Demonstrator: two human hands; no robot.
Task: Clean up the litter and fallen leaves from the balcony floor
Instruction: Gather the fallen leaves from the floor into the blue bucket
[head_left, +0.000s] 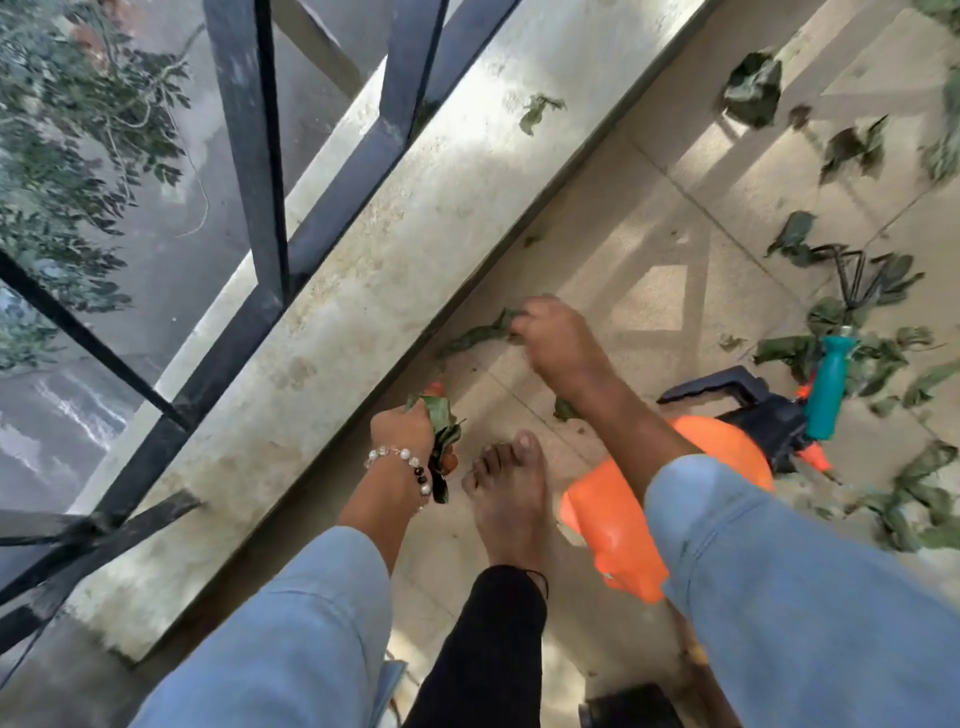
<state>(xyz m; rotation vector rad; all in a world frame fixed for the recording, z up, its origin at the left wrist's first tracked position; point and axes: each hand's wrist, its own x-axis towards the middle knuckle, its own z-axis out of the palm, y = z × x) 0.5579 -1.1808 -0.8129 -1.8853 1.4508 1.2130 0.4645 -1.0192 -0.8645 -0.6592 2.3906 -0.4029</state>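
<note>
The left hand (402, 428), wearing a beaded bracelet (402, 462), is gripping a bunch of green leaves (441, 421) with a bit of orange among them, close to the stone ledge (363, 260) under the dark railing (254, 156). The right hand (556, 338) is pinching a long leaf (480, 332) lying on the tiled floor (649, 218) beside the ledge. An orange sprayer (623, 519) is lying behind the right forearm near a bare foot (511, 493), and more fallen leaves (831, 353) are lying scattered across the tiles around a teal-handled tool (828, 384).

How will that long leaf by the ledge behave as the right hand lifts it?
Probably floppy: the leaf looks curled and wilted where the right hand pinches its end, so the free end should droop. Likely very light; the left hand already holds a bunch easily. Lying flat on the floor, it shouldn't roll.
</note>
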